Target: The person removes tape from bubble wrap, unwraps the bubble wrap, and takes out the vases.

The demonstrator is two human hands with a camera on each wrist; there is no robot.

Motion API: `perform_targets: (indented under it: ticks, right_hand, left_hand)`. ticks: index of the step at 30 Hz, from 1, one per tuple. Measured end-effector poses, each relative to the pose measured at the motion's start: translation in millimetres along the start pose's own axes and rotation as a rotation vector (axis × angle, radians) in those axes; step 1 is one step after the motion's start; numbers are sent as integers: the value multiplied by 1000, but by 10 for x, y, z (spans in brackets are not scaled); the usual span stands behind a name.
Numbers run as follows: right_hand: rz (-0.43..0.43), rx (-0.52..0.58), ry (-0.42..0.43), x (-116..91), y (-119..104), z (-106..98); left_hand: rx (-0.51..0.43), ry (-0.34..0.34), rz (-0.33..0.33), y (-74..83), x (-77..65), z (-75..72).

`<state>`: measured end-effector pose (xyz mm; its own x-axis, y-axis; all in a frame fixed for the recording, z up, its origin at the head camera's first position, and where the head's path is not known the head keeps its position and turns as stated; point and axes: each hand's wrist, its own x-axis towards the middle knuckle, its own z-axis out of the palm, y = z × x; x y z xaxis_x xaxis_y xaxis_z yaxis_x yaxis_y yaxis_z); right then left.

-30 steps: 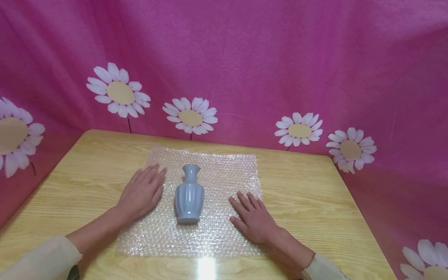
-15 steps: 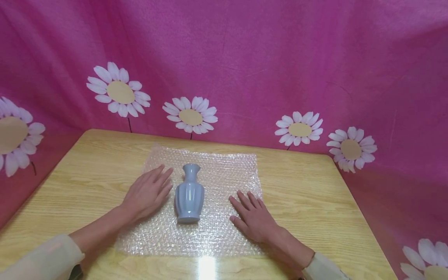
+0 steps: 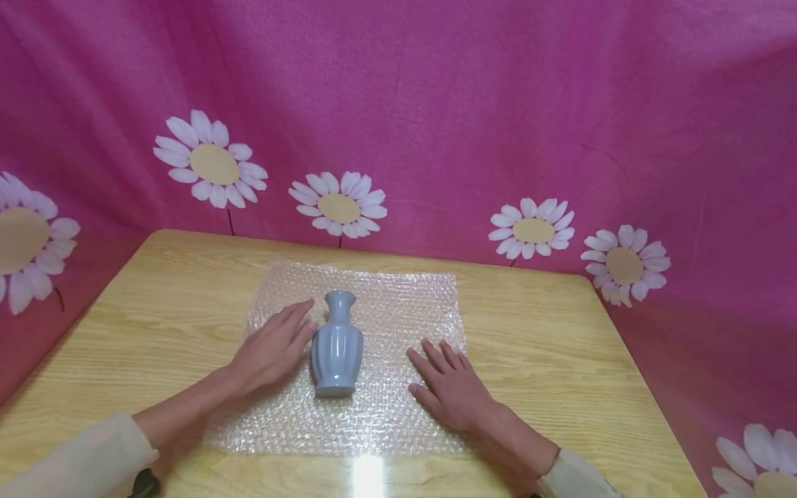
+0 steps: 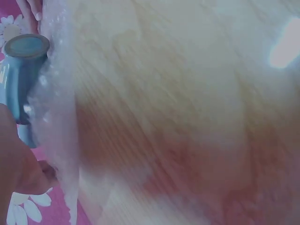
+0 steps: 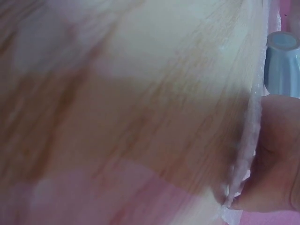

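Observation:
A glossy grey-blue vase [image 3: 337, 353] lies on its side on a sheet of bubble wrap [image 3: 386, 422], its flared mouth toward the back of the table. My left hand [image 3: 274, 349] is just left of the vase, fingers extended, fingertips right beside its neck and shoulder. Flat on the right part of the wrap rests my right hand [image 3: 453, 391], fingers spread. The left wrist view shows the vase's round base [image 4: 27, 46] and part of the left hand [image 4: 21, 164]. In the right wrist view the vase [image 5: 282, 65] appears beyond the right hand [image 5: 276, 150].
The wooden table [image 3: 548, 346] has rounded back corners and extends on both sides of the wrap. A pink curtain [image 3: 429, 124] with large white daisies hangs behind and around it. Light glares off the table [image 3: 367, 477] near the front.
My left hand has moved rightward from the wrap's left edge to beside the vase, its fingers coming closer together. The right hand, vase and wrap have stayed in place.

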<state>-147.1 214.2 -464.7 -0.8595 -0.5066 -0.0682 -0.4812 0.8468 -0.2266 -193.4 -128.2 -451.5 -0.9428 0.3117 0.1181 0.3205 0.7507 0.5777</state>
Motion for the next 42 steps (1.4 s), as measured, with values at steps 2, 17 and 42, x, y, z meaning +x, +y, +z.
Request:
perform_targets:
  ticks: [2, 17, 42]
  right_hand:
    - [-1, 2, 1, -1, 0, 0]
    - [-6, 3, 10, -7, 2, 6]
    - [-13, 9, 21, -8, -7, 6]
  left_hand:
    - [-54, -11, -17, 29, 0, 3]
    - [-363, -97, -137, 225, 63, 0]
    - [-338, -164, -239, 342, 165, 82]
